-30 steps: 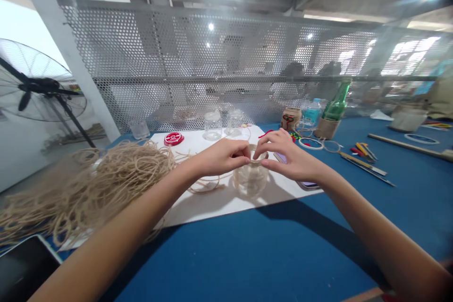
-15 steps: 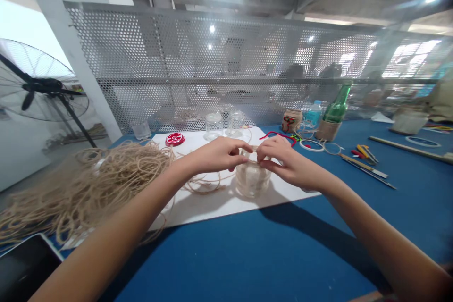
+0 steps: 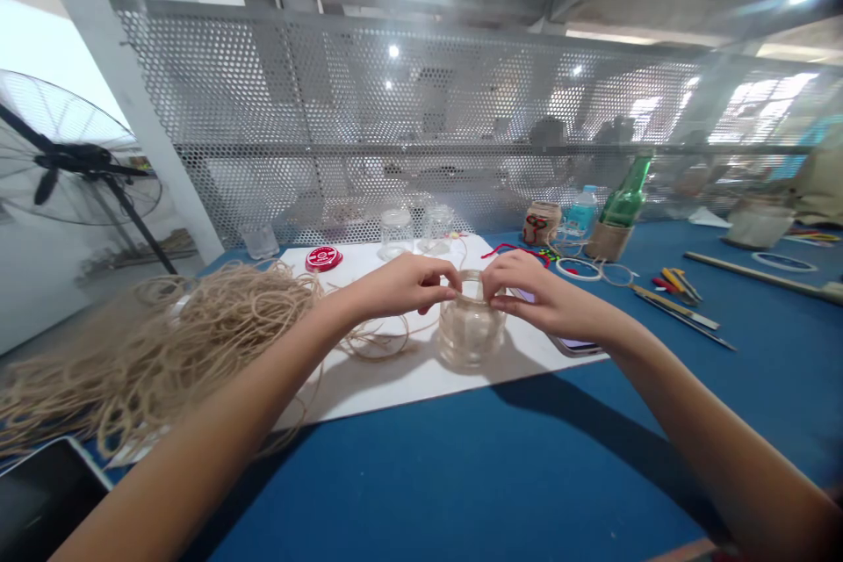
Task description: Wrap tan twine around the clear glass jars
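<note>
A squat glass jar [image 3: 471,327] stands on a white board [image 3: 375,386], with a thin tan band near its rim. My left hand [image 3: 403,285] reaches its fingertips to the jar's left rim, and my right hand [image 3: 533,294] grips the right rim. A strand of jute twine [image 3: 378,342] runs along the board under my left wrist towards a large tangled twine heap [image 3: 158,360]. I cannot tell whether either hand pinches a strand at the rim.
Two empty glass jars [image 3: 397,233] and a red lid [image 3: 323,259] lie beyond the hands. A green bottle [image 3: 627,195] and several tools [image 3: 672,307] stand on the blue table [image 3: 461,474]. A phone [image 3: 580,345] lies under my right hand; a perforated metal screen [image 3: 395,105] bounds the far side.
My hands have drawn slightly apart at the jar's top, so its rim now shows between them. The jar stays in about the same place on the board.
</note>
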Demonstrator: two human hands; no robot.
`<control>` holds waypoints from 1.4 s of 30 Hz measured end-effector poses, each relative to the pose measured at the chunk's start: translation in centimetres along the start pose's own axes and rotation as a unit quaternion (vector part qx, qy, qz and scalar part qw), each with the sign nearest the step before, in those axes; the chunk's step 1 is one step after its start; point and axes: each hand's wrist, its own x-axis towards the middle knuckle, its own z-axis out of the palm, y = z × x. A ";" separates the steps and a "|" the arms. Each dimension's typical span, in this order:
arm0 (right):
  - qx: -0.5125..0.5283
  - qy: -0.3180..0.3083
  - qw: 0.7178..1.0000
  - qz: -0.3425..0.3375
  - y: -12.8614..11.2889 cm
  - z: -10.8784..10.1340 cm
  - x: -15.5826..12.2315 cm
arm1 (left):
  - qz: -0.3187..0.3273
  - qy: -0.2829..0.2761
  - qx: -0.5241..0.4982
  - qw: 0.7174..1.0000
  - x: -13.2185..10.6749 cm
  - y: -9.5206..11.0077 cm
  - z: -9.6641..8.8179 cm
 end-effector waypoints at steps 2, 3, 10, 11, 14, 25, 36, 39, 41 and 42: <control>-0.011 0.002 1.000 0.000 0.5 0.0 0.0 | 0.011 0.003 -0.002 1.000 0.1 0.1 0.2; -0.017 0.003 1.000 -0.002 0.8 0.0 -0.1 | 0.016 0.003 -0.003 1.000 0.1 0.1 0.3; -0.050 0.026 0.998 0.013 1.3 0.3 0.1 | 0.057 0.039 0.091 0.993 0.0 1.5 0.8; -0.053 0.033 0.998 0.017 1.3 0.3 0.1 | 0.058 0.042 0.101 0.992 -0.1 1.7 0.8; -0.050 0.045 0.998 0.021 1.1 0.5 0.1 | 0.061 0.053 0.128 0.989 -0.3 2.1 1.0; -0.063 0.082 0.994 0.022 -1.8 1.6 0.1 | 0.025 0.008 0.108 0.994 -0.3 3.0 0.3; -0.064 0.076 0.995 0.022 -1.8 1.9 0.3 | 0.012 -0.046 0.050 0.998 -0.7 2.4 -0.5; -0.061 0.076 0.995 0.022 -1.8 2.0 0.4 | 0.010 -0.044 0.031 0.998 -0.6 1.9 -0.5; -0.062 0.077 0.995 0.025 -1.8 2.0 0.5 | 0.005 -0.051 0.015 0.999 -0.6 1.6 -0.4; -0.061 0.077 0.995 0.025 -1.8 1.9 0.6 | 0.002 -0.053 0.007 0.999 -0.6 1.5 -0.4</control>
